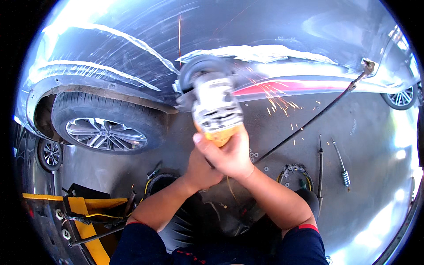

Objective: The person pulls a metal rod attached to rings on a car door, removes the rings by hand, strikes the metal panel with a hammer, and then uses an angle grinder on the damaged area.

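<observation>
Dark navy sleeves with red trim cover my upper arms at the bottom edge, closest to view; my bare forearms reach up from them. At far left, a second car's wheel shows in the background, above a yellow-and-black metal frame with wires across it. Next comes a large tyre with a silver multi-spoke alloy wheel, under the wheel arch of a dark grey car body that spans the top and carries pale, scuffed bands. At centre, my left hand is closed low on the rear of a yellow-and-white angle grinder, its fingers partly hidden. My right hand wraps the same grip, overlapping the left, thumb across the top. The grinder's spinning disc is a grey blur at the body's lower edge, just right of the wheel arch; I cannot tell its exact contact point. Orange sparks spray rightward past a red strip. Farther right, a long dark rod slants up to a metal clamp at the body's edge. On the grey floor lies a thin tool with a teal coil spring.
</observation>
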`<state>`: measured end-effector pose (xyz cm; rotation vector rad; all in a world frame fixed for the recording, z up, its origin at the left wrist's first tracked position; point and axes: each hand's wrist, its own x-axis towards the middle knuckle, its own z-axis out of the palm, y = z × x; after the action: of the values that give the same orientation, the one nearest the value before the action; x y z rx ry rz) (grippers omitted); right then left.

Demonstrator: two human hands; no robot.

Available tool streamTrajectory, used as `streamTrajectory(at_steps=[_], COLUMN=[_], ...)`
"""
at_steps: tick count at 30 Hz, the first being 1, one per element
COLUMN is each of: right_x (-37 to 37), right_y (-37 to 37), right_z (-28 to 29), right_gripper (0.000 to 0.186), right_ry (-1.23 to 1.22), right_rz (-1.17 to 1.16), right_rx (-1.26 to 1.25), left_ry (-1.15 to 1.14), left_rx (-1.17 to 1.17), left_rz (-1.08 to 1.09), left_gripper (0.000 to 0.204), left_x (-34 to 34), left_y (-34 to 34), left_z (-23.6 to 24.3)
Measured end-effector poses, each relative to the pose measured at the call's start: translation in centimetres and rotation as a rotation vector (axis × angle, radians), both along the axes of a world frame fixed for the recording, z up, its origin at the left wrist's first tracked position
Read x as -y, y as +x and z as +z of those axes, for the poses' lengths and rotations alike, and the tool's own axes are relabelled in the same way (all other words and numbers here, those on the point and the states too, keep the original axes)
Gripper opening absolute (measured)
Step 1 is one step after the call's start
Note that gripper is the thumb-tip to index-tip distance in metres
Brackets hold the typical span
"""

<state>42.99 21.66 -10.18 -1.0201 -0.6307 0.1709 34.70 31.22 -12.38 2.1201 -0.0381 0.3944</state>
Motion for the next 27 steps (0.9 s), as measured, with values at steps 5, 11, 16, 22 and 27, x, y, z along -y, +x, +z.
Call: streamTrajectory(at_steps=[5, 11, 16, 22, 27], right_x=[0.6, 1.4, 2.0, 2.3, 2.6], right_y=[0.2, 0.5, 1.0, 1.5, 1.7], right_z=[-0.5, -0.1, 0.1, 0.1, -0.2], right_gripper=[0.056, 0.052, 0.056, 0.061, 0.059], right_ry=[0.047, -0.084, -0.010, 0.041, -0.054], right_rz=[-0.044, 0.027, 0.037, 0.036, 0.127], right_rx=[-0.076, 0.050, -0.063, -0.100, 0.021], left_ry=[0.065, 0.114, 0.091, 0.079, 0.052], left_rx=[0.038, 0.091, 0.103, 0.037, 0.153], left_rz=[-0.002, 0.021, -0.005, 0.029, 0.037], left_gripper=[0.068, 0.067, 0.062, 0.061, 0.065], left_x=[0.3, 1.1, 1.5, 1.9, 3.1], left_y=[0.6, 0.7, 1.4, 1.1, 1.6], left_z=[-0.8, -0.9, -0.6, -0.3, -0.6])
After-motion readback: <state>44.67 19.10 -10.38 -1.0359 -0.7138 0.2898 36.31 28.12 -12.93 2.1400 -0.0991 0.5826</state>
